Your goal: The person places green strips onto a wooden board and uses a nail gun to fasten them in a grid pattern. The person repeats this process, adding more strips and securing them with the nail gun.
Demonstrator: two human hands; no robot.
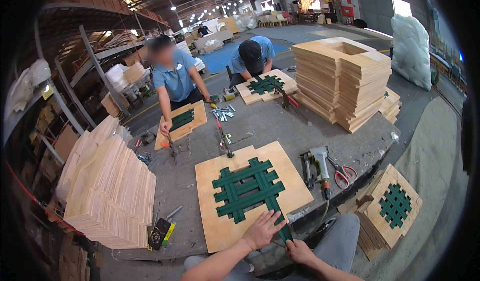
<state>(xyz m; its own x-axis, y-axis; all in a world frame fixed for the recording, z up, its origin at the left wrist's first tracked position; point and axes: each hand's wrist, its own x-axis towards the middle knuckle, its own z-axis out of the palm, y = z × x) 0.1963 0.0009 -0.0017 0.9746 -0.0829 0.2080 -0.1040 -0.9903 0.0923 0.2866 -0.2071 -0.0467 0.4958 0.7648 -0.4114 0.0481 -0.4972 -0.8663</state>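
In front of me a light plywood panel [295, 191] lies on the table, partly past its near edge. Dark green webbing straps [250, 200] cross over and under each other across its opening. One strap's loose end [285, 233] runs off the panel toward my lap. My right hand [300, 252] is closed around that end. Flat with fingers spread, my left hand [262, 229] rests on the panel's near edge beside the same strap. A toggle clamp with a red handle [223, 137] stands at the panel's far edge.
To the right lie a pneumatic stapler [320, 165] and red-handled scissors [345, 175]. Tall plywood stacks [115, 196] stand left and far right [340, 81]. A tape measure [160, 232] sits at the near left. Webbed panels [382, 221] are piled low right. Two co-workers [177, 76] work opposite.
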